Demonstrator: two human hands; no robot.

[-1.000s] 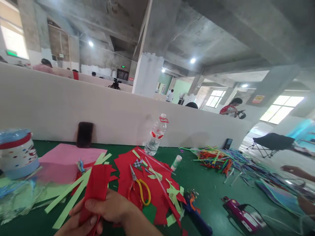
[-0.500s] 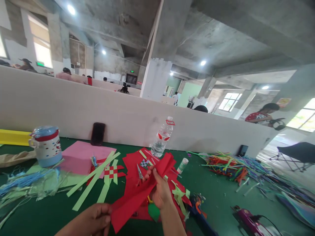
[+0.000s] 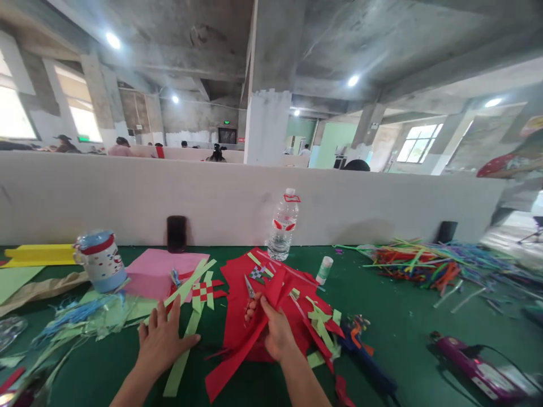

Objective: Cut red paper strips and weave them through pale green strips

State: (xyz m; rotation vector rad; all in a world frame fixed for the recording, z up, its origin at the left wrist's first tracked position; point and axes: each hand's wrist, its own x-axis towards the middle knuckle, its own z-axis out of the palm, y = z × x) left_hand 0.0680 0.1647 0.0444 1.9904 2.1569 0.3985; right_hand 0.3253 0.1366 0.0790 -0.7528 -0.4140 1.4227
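My right hand (image 3: 278, 330) is closed on a long folded strip of red paper (image 3: 233, 367), whose loose end slants down to the left. Scissors (image 3: 249, 287) show their pointed blades beside these fingers; whether the hand touches them, I cannot tell. Below lie red paper sheets (image 3: 237, 277). My left hand (image 3: 163, 339) is open and empty, fingers spread, over the table beside pale green paper strips (image 3: 184, 362). Just beyond it sits a red-and-green woven paper check (image 3: 203, 291). A small blue-and-white check (image 3: 258, 274) rests on the red sheets.
A water bottle (image 3: 283, 229) and a glue stick (image 3: 324, 270) stand behind. To the left are a cup (image 3: 102, 263), pink paper (image 3: 148, 274) and a phone (image 3: 176, 233). Coloured strips (image 3: 416, 263), a blue-handled tool (image 3: 369, 362) and a purple device (image 3: 475, 362) lie right. A white partition (image 3: 212, 198) backs the table.
My left hand has let go of the red paper's lower end, moved left and spread its fingers. My right hand still grips the paper. The view has levelled.
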